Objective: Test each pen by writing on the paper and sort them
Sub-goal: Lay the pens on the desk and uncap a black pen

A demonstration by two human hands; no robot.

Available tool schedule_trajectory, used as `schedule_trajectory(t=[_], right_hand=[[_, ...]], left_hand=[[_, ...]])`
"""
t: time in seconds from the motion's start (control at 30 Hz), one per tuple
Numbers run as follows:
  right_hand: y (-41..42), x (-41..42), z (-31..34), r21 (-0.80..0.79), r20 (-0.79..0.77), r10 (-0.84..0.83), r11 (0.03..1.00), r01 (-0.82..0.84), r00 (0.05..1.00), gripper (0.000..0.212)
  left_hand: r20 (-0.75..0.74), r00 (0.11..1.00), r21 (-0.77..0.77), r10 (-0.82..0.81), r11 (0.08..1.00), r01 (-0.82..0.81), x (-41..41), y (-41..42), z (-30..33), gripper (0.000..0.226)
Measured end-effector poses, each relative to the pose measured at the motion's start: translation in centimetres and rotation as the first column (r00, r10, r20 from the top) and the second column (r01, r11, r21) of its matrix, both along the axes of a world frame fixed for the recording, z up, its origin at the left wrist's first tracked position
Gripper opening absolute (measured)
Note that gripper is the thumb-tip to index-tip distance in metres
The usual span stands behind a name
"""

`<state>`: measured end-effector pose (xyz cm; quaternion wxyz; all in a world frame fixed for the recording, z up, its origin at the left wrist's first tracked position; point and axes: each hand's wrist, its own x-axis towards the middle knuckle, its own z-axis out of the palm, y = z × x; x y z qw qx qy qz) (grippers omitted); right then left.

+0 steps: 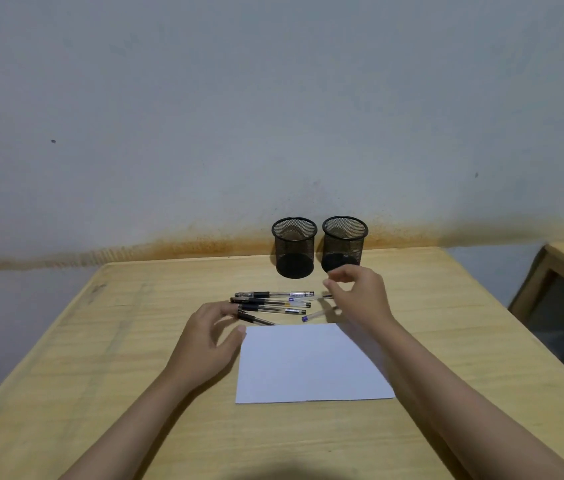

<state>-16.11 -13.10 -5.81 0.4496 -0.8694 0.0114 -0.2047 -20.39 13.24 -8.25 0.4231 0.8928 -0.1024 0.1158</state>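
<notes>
My left hand (209, 336) is hovering open, fingers spread, over the tips of about six pens (273, 303) lying beyond one blank paper (308, 362). Two mesh cups (294, 247) are standing behind. My right hand (356, 292), loosely open, is hiding some pen ends.

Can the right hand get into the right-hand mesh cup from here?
Probably yes. The right hand sits just in front of the right-hand mesh cup, whose open top has nothing over it.
</notes>
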Motion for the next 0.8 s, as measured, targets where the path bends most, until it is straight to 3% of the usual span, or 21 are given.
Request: schedule_trajectory(t=[0.13, 0.2, 0.43, 0.57, 0.63, 0.8], right_hand=[[3.9, -0.2, 0.4, -0.074, -0.075, 0.243, 0.966, -0.249, 0.967, 0.012], [5.5, -0.2, 0.1, -0.148, -0.141, 0.328, 0.926, -0.348, 0.934, 0.013], [8.4, 0.8, -0.8, -0.297, -0.265, 0.361, 0.852, -0.432, 0.894, 0.010], [8.8, 0.8, -0.8, -0.293, -0.224, 0.388, 0.848, -0.441, 0.894, 0.008], [8.6, 0.5, -0.5, -0.246, -0.154, 0.397, 0.871, -0.425, 0.905, 0.009], [7.6, -0.7, 1.0, -0.001, -0.041, 0.400, 0.916, -0.401, 0.916, 0.005]], left_hand=[[-0.021, 0.997, 0.299, 0.079, 0.952, -0.069, -1.1, 0.7, -1.6, 0.069], [-0.043, 0.992, 0.379, 0.120, 0.920, -0.095, -1.5, 0.6, -2.1, 0.080], [-0.028, 0.992, 0.395, 0.125, 0.913, -0.104, -1.5, 0.6, -2.5, 0.084], [-0.046, 0.991, 0.403, 0.127, 0.910, -0.097, -1.5, 0.6, -2.5, 0.083], [-0.045, 0.990, 0.364, 0.130, 0.925, -0.105, -1.7, 0.6, -2.4, 0.079], [0.087, 0.982, -0.001, 0.166, 0.986, -0.166, -2.2, 0.7, -1.2, 0.062]])
